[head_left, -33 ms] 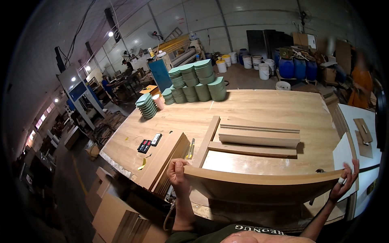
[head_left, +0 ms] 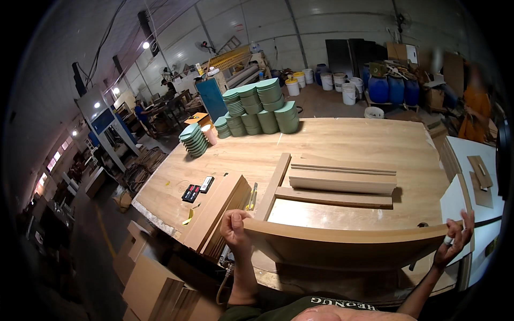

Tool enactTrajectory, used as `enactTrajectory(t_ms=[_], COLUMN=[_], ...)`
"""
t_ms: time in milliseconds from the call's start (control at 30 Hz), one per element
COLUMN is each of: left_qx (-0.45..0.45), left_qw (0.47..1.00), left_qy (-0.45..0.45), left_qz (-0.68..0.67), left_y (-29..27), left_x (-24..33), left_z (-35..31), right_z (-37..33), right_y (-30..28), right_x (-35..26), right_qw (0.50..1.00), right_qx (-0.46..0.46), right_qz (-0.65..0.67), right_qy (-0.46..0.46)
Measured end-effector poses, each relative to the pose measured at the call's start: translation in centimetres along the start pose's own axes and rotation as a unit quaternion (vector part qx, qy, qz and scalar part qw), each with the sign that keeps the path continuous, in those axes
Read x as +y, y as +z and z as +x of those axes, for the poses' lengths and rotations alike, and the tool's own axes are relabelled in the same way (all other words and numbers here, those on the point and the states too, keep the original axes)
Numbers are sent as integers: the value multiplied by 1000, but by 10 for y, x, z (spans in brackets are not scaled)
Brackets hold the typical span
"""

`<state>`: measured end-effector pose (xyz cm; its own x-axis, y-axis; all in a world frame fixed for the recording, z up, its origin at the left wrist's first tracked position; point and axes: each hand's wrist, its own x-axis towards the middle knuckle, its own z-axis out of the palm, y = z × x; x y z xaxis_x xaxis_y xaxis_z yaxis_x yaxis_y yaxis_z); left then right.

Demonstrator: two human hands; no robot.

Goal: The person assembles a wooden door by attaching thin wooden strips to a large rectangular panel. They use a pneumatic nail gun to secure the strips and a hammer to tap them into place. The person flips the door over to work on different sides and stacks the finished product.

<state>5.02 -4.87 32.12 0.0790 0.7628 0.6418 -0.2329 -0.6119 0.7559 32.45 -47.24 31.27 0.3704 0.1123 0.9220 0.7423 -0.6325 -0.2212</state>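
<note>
A person's left hand and right hand each keep a closed grip on opposite ends of a long wooden panel, held on edge at the near side of the bench, beside loose wooden strips

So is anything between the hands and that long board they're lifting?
Nothing visible. The left hand grips one end of the board directly, and the right hand holds the other end, fingers spread at its edge.
</note>
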Motion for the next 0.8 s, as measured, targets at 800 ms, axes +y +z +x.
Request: enactTrajectory(t_ms=[800], left_qx=[-10], left_qw=[957], left_qy=[213], left_qz=[198], left_y=[-2], left_x=[6], left_z=[-6], right_z=[14], right_y=[-3], right_x=[-38], right_qw=[994], right_qx=[-108], right_qz=[-2], right_qy=[14])
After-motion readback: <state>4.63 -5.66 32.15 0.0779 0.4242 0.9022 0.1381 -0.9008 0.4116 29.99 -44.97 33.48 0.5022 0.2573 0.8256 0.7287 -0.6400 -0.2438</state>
